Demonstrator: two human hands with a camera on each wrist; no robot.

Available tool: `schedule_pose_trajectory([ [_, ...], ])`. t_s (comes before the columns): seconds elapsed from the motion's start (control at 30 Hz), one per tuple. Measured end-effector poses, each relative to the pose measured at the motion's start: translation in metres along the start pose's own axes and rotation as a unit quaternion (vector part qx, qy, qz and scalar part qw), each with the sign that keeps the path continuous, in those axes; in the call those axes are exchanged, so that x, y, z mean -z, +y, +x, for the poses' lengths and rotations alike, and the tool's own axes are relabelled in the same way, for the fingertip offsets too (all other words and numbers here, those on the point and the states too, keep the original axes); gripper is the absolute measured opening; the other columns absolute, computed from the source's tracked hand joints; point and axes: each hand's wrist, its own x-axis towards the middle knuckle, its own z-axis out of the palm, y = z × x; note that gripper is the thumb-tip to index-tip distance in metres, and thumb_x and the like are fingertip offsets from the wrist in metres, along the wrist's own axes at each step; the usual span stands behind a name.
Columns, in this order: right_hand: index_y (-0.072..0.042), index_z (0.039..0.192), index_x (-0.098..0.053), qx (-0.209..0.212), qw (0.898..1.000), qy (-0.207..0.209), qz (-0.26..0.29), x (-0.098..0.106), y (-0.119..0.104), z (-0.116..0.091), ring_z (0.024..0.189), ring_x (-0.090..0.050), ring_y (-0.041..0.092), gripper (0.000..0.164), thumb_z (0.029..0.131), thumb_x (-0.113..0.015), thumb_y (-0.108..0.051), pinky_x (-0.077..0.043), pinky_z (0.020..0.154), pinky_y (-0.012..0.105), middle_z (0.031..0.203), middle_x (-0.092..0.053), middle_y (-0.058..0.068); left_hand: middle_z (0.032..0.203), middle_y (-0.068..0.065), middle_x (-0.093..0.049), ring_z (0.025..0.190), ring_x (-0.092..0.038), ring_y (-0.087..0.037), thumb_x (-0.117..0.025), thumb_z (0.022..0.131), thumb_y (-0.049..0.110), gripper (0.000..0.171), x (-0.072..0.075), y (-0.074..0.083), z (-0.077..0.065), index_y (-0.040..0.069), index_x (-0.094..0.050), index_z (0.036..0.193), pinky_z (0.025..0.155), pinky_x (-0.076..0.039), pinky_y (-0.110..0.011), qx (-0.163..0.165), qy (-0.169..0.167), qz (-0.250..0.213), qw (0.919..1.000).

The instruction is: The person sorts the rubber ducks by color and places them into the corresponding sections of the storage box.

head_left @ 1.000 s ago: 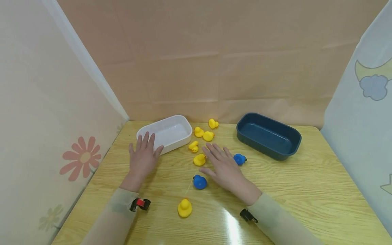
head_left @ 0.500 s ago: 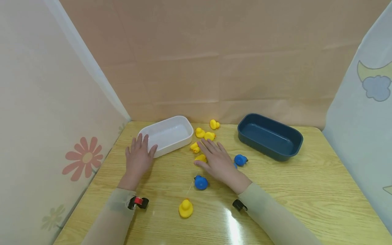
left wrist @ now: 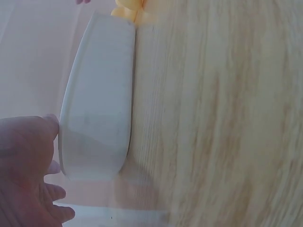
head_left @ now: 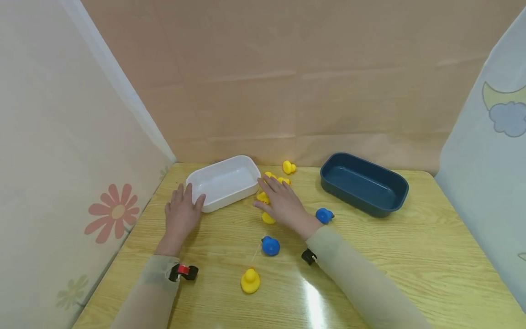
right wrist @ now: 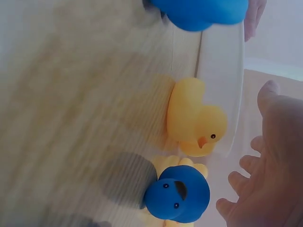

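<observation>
My left hand point(head_left: 181, 214) is at the near left end of the white tray point(head_left: 223, 196), its thumb at the rim and its other fingers extended beside the tray's end. In the left wrist view, the thumb meets the edge of the tray point(left wrist: 97, 94). Fingers spread, my right hand point(head_left: 283, 201) hovers over a cluster of yellow rubber ducks and partly hides them. A yellow duck point(head_left: 268, 219) peeks out below its palm, another point(head_left: 262, 197) beside its thumb. The right wrist view has a blue duck point(right wrist: 177, 196) and a yellow duck point(right wrist: 189, 116) near that hand.
A dark blue tray point(head_left: 378, 205) stands at the back right. One blue duck point(head_left: 270, 246) lies at the centre, another point(head_left: 324, 215) nearer the dark tray. A yellow duck point(head_left: 250, 281) sits in front, one point(head_left: 289, 167) at the back edge. Fabric walls enclose the table.
My right hand has moved left and farther back over the yellow ducks. My left hand has drawn back from over the white tray to its left end.
</observation>
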Motion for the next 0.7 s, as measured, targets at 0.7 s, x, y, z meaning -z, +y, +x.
schedule_pose_trajectory([
  [0.7, -0.013, 0.176, -0.031, -0.006, 0.999, -0.034, 0.014, -0.013, 0.009, 0.028, 0.168, -0.019, 0.032, 0.082, 0.113, -0.055, -0.059, -0.016, 0.135, 0.054, 0.183, -0.020, 0.012, 0.171, -0.034, -0.033, 0.162, -0.019, -0.057, -0.035, 0.120, 0.050, 0.078, -0.003, -0.006, 0.009, -0.007, -0.024, 0.171, 0.124, -0.012, -0.081, 0.010, 0.012, -0.016, 0.9997],
])
